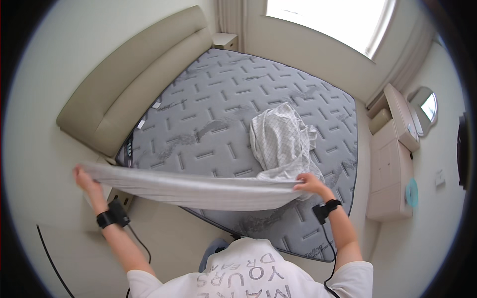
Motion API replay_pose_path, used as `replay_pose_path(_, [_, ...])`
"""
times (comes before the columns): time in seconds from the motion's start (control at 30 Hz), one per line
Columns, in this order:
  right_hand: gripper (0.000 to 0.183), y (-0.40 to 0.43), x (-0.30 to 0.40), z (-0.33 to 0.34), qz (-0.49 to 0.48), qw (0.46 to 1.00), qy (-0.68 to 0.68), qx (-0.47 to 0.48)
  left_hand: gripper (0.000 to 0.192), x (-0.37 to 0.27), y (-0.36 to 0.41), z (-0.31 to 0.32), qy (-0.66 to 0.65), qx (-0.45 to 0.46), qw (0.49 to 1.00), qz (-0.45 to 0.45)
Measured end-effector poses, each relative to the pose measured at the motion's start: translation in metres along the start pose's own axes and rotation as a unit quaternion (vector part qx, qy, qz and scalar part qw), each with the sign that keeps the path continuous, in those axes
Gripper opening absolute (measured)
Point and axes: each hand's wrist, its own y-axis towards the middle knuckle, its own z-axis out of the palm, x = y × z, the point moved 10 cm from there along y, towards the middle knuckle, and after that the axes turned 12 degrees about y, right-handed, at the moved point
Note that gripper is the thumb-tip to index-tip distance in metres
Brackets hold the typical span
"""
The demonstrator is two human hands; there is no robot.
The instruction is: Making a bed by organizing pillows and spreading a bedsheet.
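Note:
Between my two hands a light grey-and-white checked cloth, perhaps a bed sheet (201, 192), is stretched wide above the near part of the mattress. My left hand (87, 180) grips one end, past the mattress's left edge and above a bedside cabinet. On the other end my right hand (311, 184) has closed its fingers, over the mattress. A crumpled pile of the same checked fabric (281, 138) lies on the grey quilted mattress (208, 97), beyond my right hand; the stretched band partly hides where the two meet. Both wrists wear black straps with cabled devices.
A beige padded headboard (141, 70) rises at the left. One nightstand (225, 41) stands in the far corner, another cabinet (121, 197) under my left arm. Along the right wall is a pale dressing table (387, 175) with a mirror (425, 108). A window (331, 18) is at the back.

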Motion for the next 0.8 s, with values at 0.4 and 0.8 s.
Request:
replay_pose_path(0.4, [0.018, 0.062, 0.132, 0.127, -0.153, 0.983, 0.082, -0.057, 0.059, 0.045, -0.344, 0.276, 0.240, 0.705, 0.616, 0.255])
replay_pose_path(0.8, [0.082, 0.069, 0.094, 0.138, 0.019, 0.950, 0.015, -0.312, 0.011, -0.047, -0.238, 0.286, 0.060, 0.731, 0.584, 0.349])
